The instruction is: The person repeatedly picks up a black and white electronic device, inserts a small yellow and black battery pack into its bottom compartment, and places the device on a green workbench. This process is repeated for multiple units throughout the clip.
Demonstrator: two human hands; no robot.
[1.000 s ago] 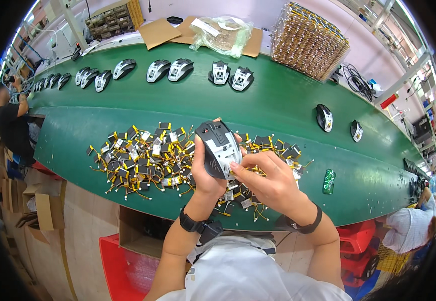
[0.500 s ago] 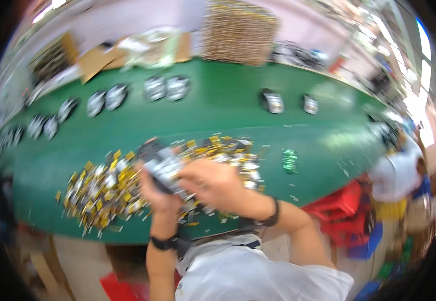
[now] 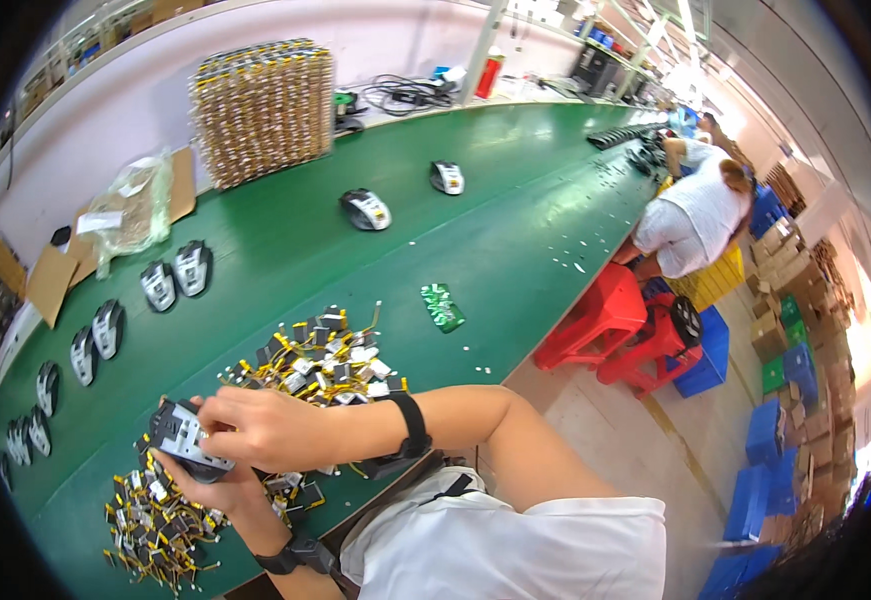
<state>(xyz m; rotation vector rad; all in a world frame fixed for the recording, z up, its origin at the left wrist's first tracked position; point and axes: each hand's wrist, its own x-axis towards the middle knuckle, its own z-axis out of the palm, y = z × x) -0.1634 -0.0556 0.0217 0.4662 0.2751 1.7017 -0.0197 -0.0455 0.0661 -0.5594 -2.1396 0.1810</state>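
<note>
Resting in the left hand [image 3: 219, 489], low at the picture's left above the bench, is a black and grey mouse shell [image 3: 181, 432]; the palm cups it from beneath, fingers partly closed around its sides; the right hand [image 3: 267, 428] is curled over its upper face, fingertips bunched against the pale part, though whether they pinch anything small there I cannot tell. The shell looks like moulded plastic, so I judge it light and stiff, smooth enough to slide in a loose palm; its solid dark flanks seem the best place to take hold, while the cut-out pale face looks the more delicate side and would want only light fingertip pressure. Beneath and around the hands spreads a heap of small battery packs [image 3: 162, 524] with thin leads; those leads look soft and easily snagged, so the shell is better held clear of them. Beyond lies a crinkled green packet [image 3: 442, 307] on the green bench [image 3: 525, 240]; farther off sit two similar mice [image 3: 365, 209], apart from each other; behind them, by the wall, rises a brown stack [image 3: 261, 115].
</note>
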